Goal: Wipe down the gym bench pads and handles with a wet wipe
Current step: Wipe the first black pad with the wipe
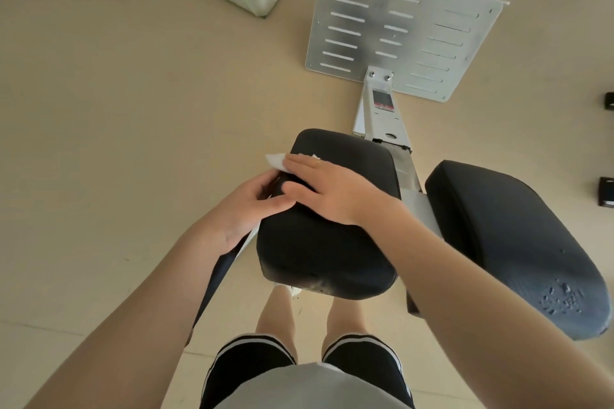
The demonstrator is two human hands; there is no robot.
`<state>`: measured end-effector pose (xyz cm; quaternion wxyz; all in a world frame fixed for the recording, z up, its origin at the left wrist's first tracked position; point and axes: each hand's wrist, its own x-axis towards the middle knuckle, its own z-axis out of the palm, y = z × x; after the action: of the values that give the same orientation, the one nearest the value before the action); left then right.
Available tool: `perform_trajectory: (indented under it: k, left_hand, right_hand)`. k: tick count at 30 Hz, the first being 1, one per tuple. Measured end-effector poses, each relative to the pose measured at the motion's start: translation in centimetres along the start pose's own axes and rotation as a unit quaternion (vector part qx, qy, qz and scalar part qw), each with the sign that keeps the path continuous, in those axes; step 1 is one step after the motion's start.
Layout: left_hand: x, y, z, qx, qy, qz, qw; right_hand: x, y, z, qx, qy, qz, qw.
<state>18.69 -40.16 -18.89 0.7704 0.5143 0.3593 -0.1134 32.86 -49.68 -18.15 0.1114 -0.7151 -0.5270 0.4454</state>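
Right hand [327,188] lies flat, fingers extended, pressing wet wipe [277,161] onto left bench pad [332,242]; wipe mostly hidden. Left hand [247,206], at 9 o'clock, grips pad edge.

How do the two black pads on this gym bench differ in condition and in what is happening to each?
The left pad has both hands on it, the right hand pressing a white wipe flat; the right pad is untouched. The right pad's near end is pitted and scuffed; the left pad looks mostly smooth. Both are black, rounded cushions.
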Motion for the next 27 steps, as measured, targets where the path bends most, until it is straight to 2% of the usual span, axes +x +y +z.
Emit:
perform_trajectory:
  k: [5,9,12,15,18,21,24,27]
  left_hand:
    - [0.0,0.1,-1.5,0.03,-0.066,-0.043,0.996]
    - [-0.5,0.2,-1.2,0.075,-0.007,-0.024,0.997]
    - [-0.8,-0.2,-0.6,0.088,0.029,0.008,0.996]
    - [-0.5,0.2,-0.6,0.187,0.018,0.026,0.982]
    - [-0.4,0.8,-0.8,0.211,-0.001,0.013,0.977]
    - [-0.9,1.0,-0.4,0.178,0.008,-0.001,0.984]
    - [-1.3,1.2,-0.1,0.211,0.021,0.001,0.977]
    - [-1.3,1.6,-0.2,0.189,0.003,-0.006,0.982]
  right_hand:
    - [-5.5,4.5,-0.8,0.029,0.002,0.109,0.994]
    - [-5.4,2.6,0.4,0.015,0.081,0.19,0.978]
    - [-2.5,-1.3,1.9,0.009,0.131,0.162,0.978]
    - [-0.3,-4.1,3.2,-0.023,0.142,0.096,0.985]
    - [-0.9,-4.2,3.3,-0.023,0.139,0.084,0.986]
    - [-4.1,-2.0,3.0,-0.014,0.186,0.162,0.969]
    - [-8.0,0.2,2.3,-0.003,0.181,0.263,0.948]
    - [-8.6,0.2,2.1,0.004,0.177,0.289,0.941]
